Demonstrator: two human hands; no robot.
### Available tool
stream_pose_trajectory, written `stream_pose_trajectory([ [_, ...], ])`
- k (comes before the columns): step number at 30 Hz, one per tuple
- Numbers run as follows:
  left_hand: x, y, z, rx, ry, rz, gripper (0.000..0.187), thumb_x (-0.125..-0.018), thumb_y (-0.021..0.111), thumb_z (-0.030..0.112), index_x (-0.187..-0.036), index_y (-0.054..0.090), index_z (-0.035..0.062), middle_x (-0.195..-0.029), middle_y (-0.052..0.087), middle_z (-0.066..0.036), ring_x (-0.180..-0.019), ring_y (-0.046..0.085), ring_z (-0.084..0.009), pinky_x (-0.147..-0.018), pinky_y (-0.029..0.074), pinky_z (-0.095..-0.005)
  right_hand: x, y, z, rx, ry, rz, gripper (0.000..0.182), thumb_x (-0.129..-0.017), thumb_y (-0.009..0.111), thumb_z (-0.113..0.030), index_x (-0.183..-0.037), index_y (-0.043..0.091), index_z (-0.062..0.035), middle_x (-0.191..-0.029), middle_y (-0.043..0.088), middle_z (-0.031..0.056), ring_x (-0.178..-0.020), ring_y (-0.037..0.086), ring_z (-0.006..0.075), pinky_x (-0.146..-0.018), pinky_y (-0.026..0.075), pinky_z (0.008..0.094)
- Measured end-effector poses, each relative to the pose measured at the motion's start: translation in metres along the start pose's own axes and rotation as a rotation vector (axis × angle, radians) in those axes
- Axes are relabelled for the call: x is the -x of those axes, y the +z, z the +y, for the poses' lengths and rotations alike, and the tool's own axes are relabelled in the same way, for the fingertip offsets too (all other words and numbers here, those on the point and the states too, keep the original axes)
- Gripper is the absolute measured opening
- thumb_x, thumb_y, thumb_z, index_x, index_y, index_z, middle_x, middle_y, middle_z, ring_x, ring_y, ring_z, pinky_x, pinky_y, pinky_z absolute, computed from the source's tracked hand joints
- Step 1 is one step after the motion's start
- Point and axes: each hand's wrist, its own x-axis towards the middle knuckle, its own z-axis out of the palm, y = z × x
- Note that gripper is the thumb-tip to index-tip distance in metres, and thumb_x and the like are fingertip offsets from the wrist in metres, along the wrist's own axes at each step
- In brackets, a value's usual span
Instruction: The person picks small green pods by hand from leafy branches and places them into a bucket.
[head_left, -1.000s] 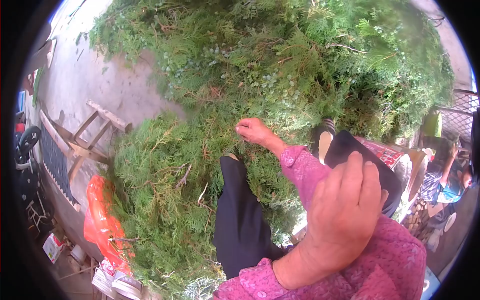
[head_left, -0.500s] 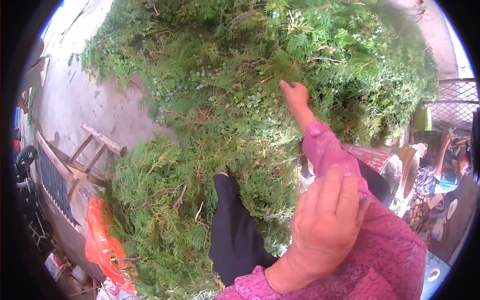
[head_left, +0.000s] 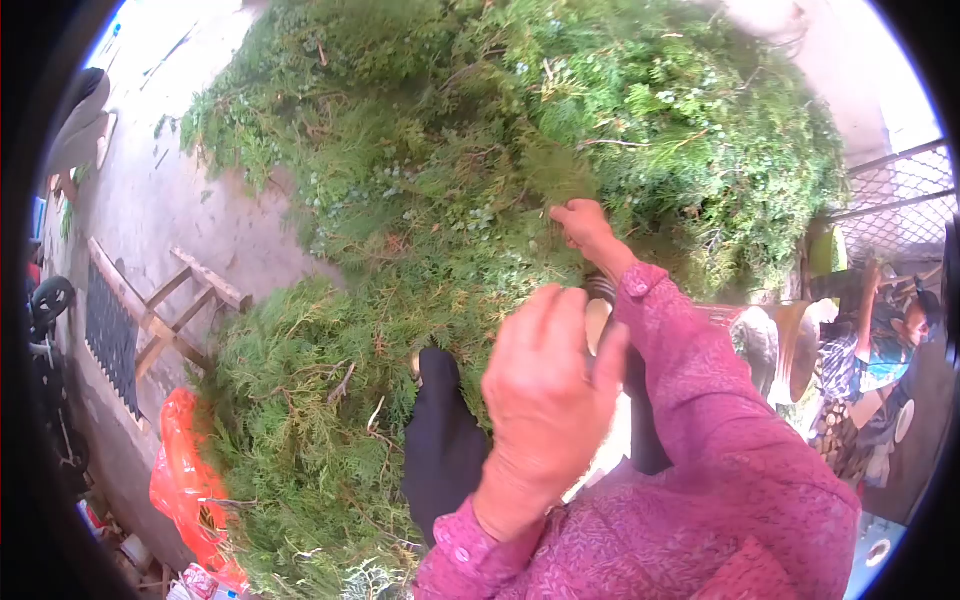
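A large heap of green evergreen branches (head_left: 420, 150), with flat scaly sprays and small bluish cones, spreads in front of me and around my legs. My right hand (head_left: 585, 232) reaches out over the heap, its fingers closed on an evergreen sprig (head_left: 560, 175) that is blurred by motion. Nearer the camera, my left hand (head_left: 545, 385) hovers back-side up, thumb apart from the loosely bent fingers. Nothing shows in it, though its palm is hidden.
At left, a wooden frame (head_left: 175, 310) stands on concrete by an orange plastic bag (head_left: 185, 480). A wheeled vehicle (head_left: 55, 300) is at the far left edge. Cylindrical containers (head_left: 790, 345), a mesh gate (head_left: 895, 185) and another person (head_left: 885, 345) are at right.
My left hand has moved up and left, over the heap and closer to my right hand. My right hand has come slightly back with the sprig. The view has shifted a little.
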Motion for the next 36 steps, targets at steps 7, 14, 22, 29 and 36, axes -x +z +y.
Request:
stream_pose_trajectory([
  [7,0.015,0.003,-0.005,0.052,-0.044,0.129,0.039,-0.076,0.067,0.024,-0.104,0.057,-0.002,-0.096,0.06,-0.015,-0.076,0.059,-0.019,-0.062,0.049,-0.0273,0.138,-0.08,-0.077,0.236,-0.46,-0.178,0.029,-0.073,0.063,-0.024,-0.079,0.061,0.0045,-0.065,0.058,0.006,-0.057,0.053,0.0141,-0.055,0.042,0.0289],
  [14,0.035,0.007,-0.004,0.695,-0.53,0.066,0.036,-0.082,0.061,0.015,-0.11,0.052,-0.0067,-0.105,0.058,-0.014,-0.093,0.055,-0.0167,-0.082,0.045,-0.0284,0.223,-0.103,-0.064,-0.535,-0.411,-0.733,0.01,-0.079,0.058,-0.013,-0.086,0.062,-0.0061,-0.058,0.047,-0.0068,-0.045,0.034,0.0011,-0.041,0.025,0.0179],
  [22,0.022,0.023,0.014,0.707,-0.379,-0.423,0.056,-0.076,0.052,-0.004,-0.129,0.042,0.0113,-0.123,0.046,-0.013,-0.103,0.048,-0.0158,-0.079,0.045,-0.0264,0.23,-0.123,-0.044,-0.714,-0.412,-0.893,0.021,-0.072,0.062,-0.014,-0.09,0.058,-0.0028,-0.059,0.047,-0.0032,-0.043,0.035,0.005,-0.04,0.026,0.0197],
  [29,0.013,0.035,0.017,0.777,-0.326,-0.557,0.062,-0.079,0.053,-0.003,-0.135,0.027,0.0021,-0.123,0.046,-0.012,-0.103,0.049,-0.0184,-0.082,0.043,-0.0281,0.192,-0.128,-0.047,-1.079,-0.431,-0.866,0.035,-0.068,0.064,-0.023,-0.091,0.056,0.002,-0.088,0.059,0.0115,-0.081,0.058,0.0195,-0.073,0.049,0.0295],
  [36,0.022,0.06,0.007,0.59,-0.435,-0.53,0.035,-0.084,0.051,0.0,-0.118,0.049,-0.0012,-0.1,0.06,-0.007,-0.086,0.055,-0.0123,-0.078,0.044,-0.0239,0.193,-0.125,-0.049,-1.134,-0.346,-0.83,0.028,-0.074,0.06,-0.02,-0.093,0.056,0.0005,-0.083,0.06,0.0089,-0.074,0.059,0.0172,-0.069,0.05,0.029],
])
